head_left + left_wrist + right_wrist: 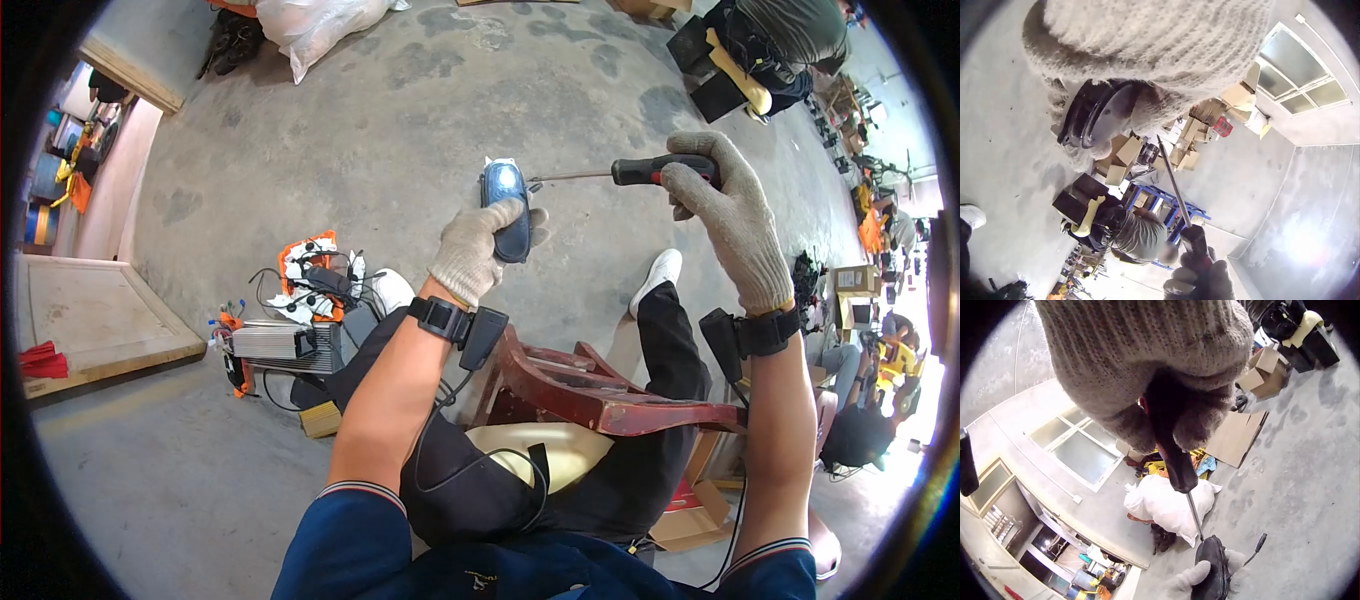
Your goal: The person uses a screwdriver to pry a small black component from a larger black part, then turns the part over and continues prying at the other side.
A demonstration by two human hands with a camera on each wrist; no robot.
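My left hand (478,245), in a knit glove, grips a small dark oval housing (513,238) with a shiny, glassy-looking face. A short cable with a plug (1259,544) sticks out beside the housing in the right wrist view. My gloved right hand (735,205) holds a screwdriver (640,172) by its black and red handle, the shaft pointing left. In the head view the screwdriver's tip is right by the upper side of the housing. The left wrist view shows the housing (1107,115) partly hidden under the glove, with the screwdriver (1175,187) reaching toward it.
A red wooden chair (620,405) stands between my legs. On the floor at left lie a finned metal box (285,345) and orange-white parts with wires (312,275). A white sack (315,30) lies at the far wall; another person (790,40) sits at upper right.
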